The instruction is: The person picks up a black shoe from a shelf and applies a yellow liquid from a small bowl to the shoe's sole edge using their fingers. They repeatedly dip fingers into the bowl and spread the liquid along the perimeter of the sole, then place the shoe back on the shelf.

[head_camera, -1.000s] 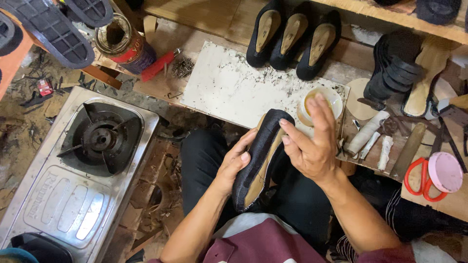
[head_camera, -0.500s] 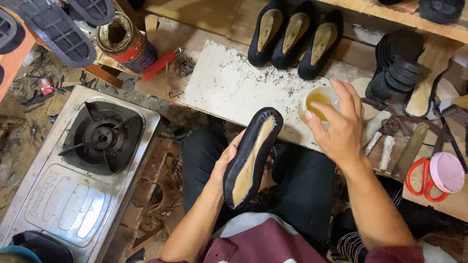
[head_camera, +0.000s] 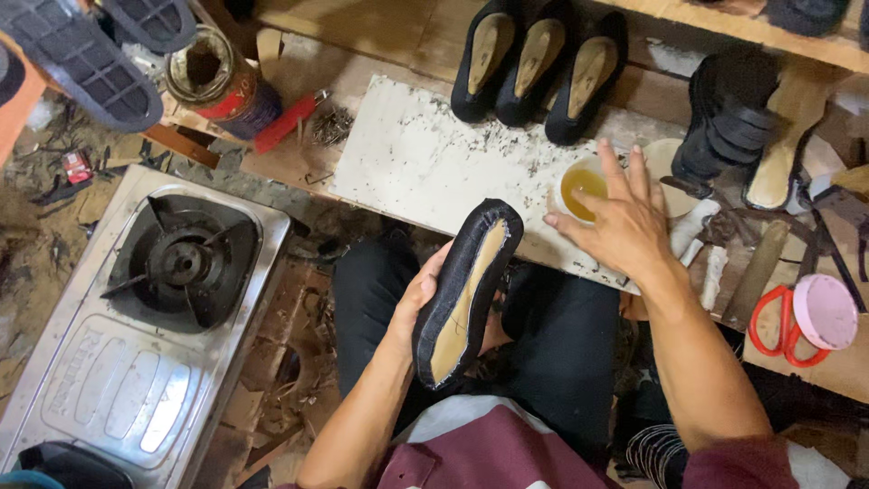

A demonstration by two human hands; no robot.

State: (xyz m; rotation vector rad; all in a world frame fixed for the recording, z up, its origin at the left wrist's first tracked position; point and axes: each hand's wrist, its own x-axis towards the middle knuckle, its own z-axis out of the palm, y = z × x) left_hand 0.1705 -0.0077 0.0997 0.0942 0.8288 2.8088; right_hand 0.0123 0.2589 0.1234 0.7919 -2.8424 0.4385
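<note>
1. Our left hand grips the black shoe upper, sole side up, over our lap.
2. Our right hand, fingers spread, holds nothing and dips into the glue cup on the counter.
3. We judge this the gluing step.

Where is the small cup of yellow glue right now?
In the head view, the cup of yellow glue sits on the white board's right end, under the right hand's fingertips.

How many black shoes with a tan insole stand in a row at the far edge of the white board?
3: the left shoe, the middle shoe and the right shoe, side by side at the white board. None seems hidden.
</note>
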